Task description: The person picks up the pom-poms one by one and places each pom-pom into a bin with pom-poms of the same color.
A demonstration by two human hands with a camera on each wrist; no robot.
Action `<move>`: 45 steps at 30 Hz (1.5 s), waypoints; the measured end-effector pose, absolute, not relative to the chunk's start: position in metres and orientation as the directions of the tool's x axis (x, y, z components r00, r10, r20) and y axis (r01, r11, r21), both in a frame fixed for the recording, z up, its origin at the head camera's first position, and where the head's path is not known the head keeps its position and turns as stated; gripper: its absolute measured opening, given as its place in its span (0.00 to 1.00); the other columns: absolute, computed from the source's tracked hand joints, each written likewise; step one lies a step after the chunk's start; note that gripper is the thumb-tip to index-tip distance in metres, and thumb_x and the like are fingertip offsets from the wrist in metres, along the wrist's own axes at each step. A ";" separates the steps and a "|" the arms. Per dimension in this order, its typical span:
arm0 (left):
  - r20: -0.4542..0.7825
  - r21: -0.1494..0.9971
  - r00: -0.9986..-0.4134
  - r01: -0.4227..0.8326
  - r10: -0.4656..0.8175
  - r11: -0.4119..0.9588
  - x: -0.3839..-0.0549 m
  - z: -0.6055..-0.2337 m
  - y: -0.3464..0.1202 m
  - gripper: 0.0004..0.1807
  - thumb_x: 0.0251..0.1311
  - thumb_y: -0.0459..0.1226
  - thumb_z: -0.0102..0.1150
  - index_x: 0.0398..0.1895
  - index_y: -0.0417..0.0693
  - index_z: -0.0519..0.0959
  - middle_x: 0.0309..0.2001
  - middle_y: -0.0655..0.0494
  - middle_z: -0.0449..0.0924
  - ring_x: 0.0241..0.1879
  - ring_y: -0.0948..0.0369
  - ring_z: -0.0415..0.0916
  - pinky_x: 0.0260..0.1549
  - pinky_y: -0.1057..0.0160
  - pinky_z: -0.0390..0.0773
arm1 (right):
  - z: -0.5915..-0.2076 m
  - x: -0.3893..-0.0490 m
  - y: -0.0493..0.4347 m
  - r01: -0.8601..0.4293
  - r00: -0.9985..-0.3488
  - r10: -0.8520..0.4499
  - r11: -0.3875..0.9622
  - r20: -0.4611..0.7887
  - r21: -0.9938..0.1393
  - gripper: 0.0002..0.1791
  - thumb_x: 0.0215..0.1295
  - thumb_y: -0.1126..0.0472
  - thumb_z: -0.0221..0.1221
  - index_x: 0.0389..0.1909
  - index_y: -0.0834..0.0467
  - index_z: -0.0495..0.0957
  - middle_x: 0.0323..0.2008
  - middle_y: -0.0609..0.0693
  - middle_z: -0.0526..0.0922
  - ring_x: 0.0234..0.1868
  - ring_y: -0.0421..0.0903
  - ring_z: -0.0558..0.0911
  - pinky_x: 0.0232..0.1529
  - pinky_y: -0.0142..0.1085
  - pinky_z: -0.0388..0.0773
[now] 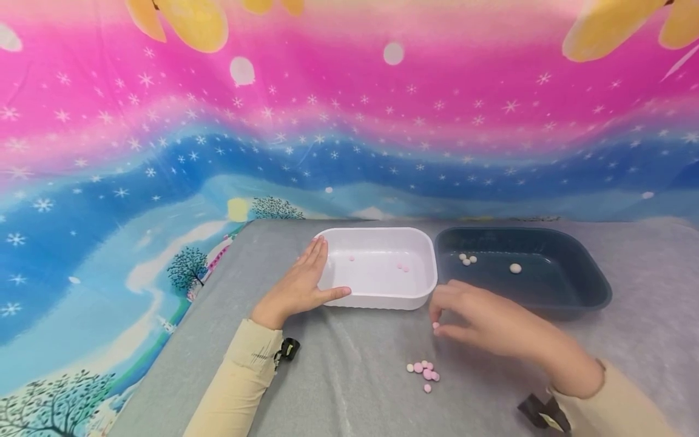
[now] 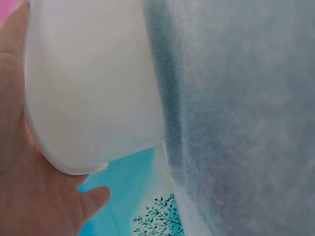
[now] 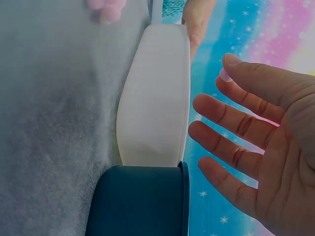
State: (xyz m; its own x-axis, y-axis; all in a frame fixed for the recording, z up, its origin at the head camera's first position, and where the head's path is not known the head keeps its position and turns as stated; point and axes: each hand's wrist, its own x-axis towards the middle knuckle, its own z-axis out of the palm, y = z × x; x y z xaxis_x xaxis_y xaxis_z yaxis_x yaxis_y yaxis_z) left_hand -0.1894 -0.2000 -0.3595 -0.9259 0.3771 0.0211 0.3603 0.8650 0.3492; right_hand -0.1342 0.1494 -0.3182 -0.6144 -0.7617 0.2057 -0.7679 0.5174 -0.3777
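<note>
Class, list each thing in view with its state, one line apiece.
White tub: upright, three pink balls inside
Dark tub: upright, four pale balls inside
Left hand: fingers straight, resting on the white tub
Right hand: pinching one pink ball
Remaining balls: pink and cream, loose on the grey cloth

Head view: bright, diffuse light. Left wrist view: dimmer; shadow beside white tub (image 2: pixel 93 83), grey cloth (image 2: pixel 246 118) blurred.
</note>
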 end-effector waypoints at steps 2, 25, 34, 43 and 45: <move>0.016 0.351 -0.927 0.357 0.375 0.866 -0.189 -0.360 -0.200 0.62 0.60 0.67 0.55 0.79 0.37 0.36 0.81 0.45 0.28 0.81 0.51 0.27 0.78 0.46 0.42 | -0.318 -0.135 0.149 -0.773 -0.608 -0.765 0.510 0.212 -0.378 0.10 0.61 0.59 0.67 0.34 0.41 0.76 0.33 0.33 0.75 0.37 0.34 0.72 0.36 0.30 0.74; 0.027 0.355 -0.928 0.356 0.371 0.864 -0.192 -0.362 -0.200 0.62 0.60 0.67 0.54 0.79 0.37 0.35 0.81 0.45 0.28 0.81 0.51 0.27 0.78 0.46 0.42 | -0.318 -0.150 0.137 -0.767 -0.613 -0.752 0.492 0.244 -0.412 0.09 0.61 0.62 0.67 0.32 0.44 0.78 0.32 0.33 0.75 0.36 0.35 0.73 0.38 0.31 0.73; 0.034 0.347 -0.928 0.359 0.371 0.866 -0.191 -0.363 -0.200 0.63 0.59 0.69 0.53 0.79 0.37 0.36 0.81 0.45 0.29 0.81 0.52 0.27 0.78 0.46 0.43 | -0.312 -0.158 0.129 -0.756 -0.621 -0.748 0.493 0.235 -0.431 0.08 0.63 0.61 0.66 0.34 0.45 0.78 0.34 0.36 0.78 0.37 0.34 0.74 0.41 0.35 0.77; 0.040 0.353 -0.926 0.365 0.376 0.862 -0.191 -0.363 -0.200 0.63 0.59 0.70 0.51 0.79 0.37 0.35 0.81 0.46 0.28 0.80 0.53 0.26 0.78 0.47 0.42 | -0.311 -0.168 0.125 -0.729 -0.647 -0.727 0.501 0.231 -0.465 0.04 0.64 0.60 0.65 0.35 0.48 0.80 0.37 0.37 0.80 0.42 0.42 0.78 0.46 0.39 0.78; 0.034 0.353 -0.927 0.361 0.374 0.863 -0.192 -0.363 -0.200 0.64 0.59 0.71 0.51 0.79 0.38 0.35 0.81 0.46 0.27 0.80 0.54 0.25 0.78 0.48 0.42 | -0.311 -0.170 0.124 -0.718 -0.657 -0.719 0.507 0.226 -0.477 0.05 0.64 0.61 0.65 0.35 0.48 0.80 0.37 0.38 0.80 0.42 0.42 0.78 0.46 0.41 0.79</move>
State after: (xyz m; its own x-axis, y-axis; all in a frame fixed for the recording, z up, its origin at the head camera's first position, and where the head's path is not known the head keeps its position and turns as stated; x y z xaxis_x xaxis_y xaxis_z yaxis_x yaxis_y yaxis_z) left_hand -0.1918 -0.1995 -0.3633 -0.9269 0.3738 0.0344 0.3612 0.8632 0.3527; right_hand -0.1702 0.1244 -0.3109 -0.6572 -0.7191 0.2257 -0.7182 0.5067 -0.4769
